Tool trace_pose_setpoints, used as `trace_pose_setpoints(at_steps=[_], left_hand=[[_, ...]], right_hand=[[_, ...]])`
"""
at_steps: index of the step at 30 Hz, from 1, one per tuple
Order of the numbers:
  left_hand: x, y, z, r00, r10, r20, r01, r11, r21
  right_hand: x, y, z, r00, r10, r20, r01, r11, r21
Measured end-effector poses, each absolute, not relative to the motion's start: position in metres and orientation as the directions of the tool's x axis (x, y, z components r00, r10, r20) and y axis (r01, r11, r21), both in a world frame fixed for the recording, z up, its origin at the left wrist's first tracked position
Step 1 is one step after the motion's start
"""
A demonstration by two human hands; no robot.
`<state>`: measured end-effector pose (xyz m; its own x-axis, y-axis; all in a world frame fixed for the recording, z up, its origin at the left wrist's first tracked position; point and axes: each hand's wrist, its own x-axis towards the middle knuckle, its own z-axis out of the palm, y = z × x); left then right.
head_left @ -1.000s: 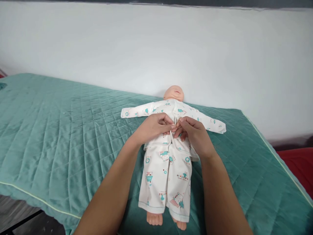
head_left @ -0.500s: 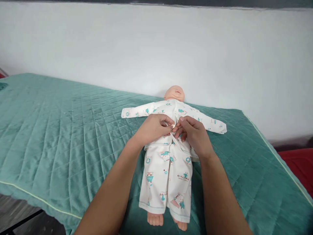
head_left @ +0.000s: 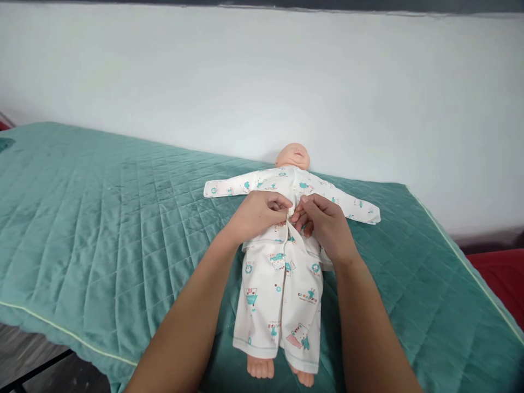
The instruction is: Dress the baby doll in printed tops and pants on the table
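Note:
A baby doll [head_left: 293, 156] lies on its back, arms spread, its head toward the wall. It wears a white long-sleeved shirt [head_left: 229, 188] printed with small animals, and matching white trousers [head_left: 262, 295], with its bare feet showing below. At the doll's belly my left hand [head_left: 264, 213] pinches one front edge of the shirt. Just to the right, my right hand [head_left: 321, 218] closes its fingertips on the other front edge near a small button. Below the fingers the shirt front parts in a narrow gap. My fingers partly hide the button and its hole.
The doll rests on a green quilted cover [head_left: 123, 234] with a pale piped edge. A white wall [head_left: 204, 82] rises behind it. Red chair-like furniture [head_left: 495, 273] stands at the right, and a dark metal bar [head_left: 41, 371] shows at lower left.
Both hands stay at the same spot on the shirt, with only slight finger movement. The cloth edge under the fingers has shifted a little, and the doll lies as before.

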<state>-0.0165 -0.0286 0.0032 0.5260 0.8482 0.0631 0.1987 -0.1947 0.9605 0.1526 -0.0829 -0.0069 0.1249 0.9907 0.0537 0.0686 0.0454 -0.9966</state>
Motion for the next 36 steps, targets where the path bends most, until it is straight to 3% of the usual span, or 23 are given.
trace_pose_setpoints(at_steps=[11,24,29,36], left_hand=[[-0.018,-0.028,0.009,0.582,0.813,0.015,0.029,-0.040,0.999],[-0.027,-0.025,0.007,0.659,0.747,-0.089,0.070,0.057,0.996],[-0.028,-0.024,0.006,0.645,0.758,-0.102,0.087,0.060,0.994],[-0.023,-0.028,0.009,0.598,0.792,-0.120,0.120,0.059,0.991]], right_hand=[[0.154,-0.083,-0.007,0.125,0.990,0.061,0.088,0.050,-0.995],[0.155,-0.084,-0.007,0.128,0.988,0.084,0.082,0.073,-0.994],[0.150,-0.083,-0.008,0.266,0.947,0.178,0.061,0.168,-0.984],[0.139,-0.085,-0.015,0.427,0.836,0.344,0.275,0.242,-0.930]])
